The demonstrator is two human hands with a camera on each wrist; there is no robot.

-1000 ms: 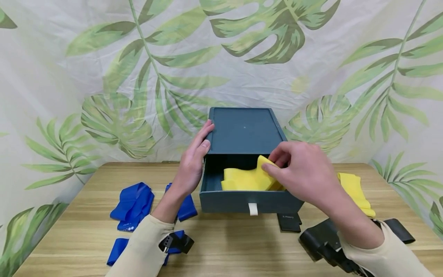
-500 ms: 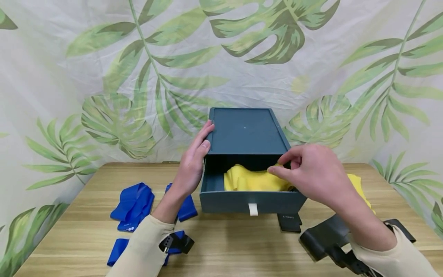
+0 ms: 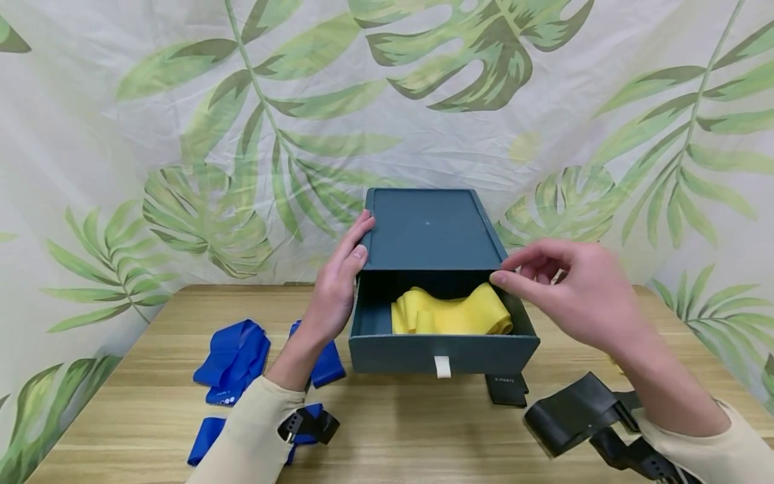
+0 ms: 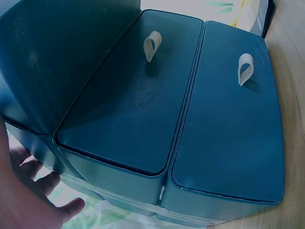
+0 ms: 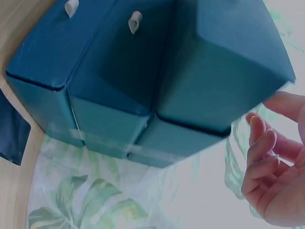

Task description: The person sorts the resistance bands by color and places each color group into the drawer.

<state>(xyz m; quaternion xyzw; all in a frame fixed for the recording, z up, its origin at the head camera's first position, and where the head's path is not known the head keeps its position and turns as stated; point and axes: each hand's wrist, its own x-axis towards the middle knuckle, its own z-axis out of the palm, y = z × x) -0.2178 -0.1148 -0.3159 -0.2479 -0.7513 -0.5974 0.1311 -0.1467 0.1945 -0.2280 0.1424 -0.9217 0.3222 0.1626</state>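
Observation:
A dark teal drawer cabinet [image 3: 429,228] stands on the table, its top drawer [image 3: 393,356] pulled out toward me. Inside the drawer lies a loosely folded yellow resistance band [image 3: 450,312]. My left hand [image 3: 332,289] rests on the cabinet's left side with its fingers extended; in the left wrist view its fingers [image 4: 47,183] lie along that side. My right hand [image 3: 574,289] is by the drawer's right rim, fingers loosely bent and holding nothing. The right wrist view has this hand [image 5: 281,176] beside the pulled-out drawer.
Below are two closed drawers with white pull tabs [image 4: 152,45]. Blue bands [image 3: 232,353] lie on the left of the table. A black band marked X-Heavy [image 3: 506,390] is under the drawer's front, and another black band [image 3: 571,410] lies right. A leaf-print cloth [image 3: 302,134] hangs behind.
My right hand has let go of the yellow band and moved right, out over the drawer's right rim. The band has settled into the drawer. My left hand has stayed put.

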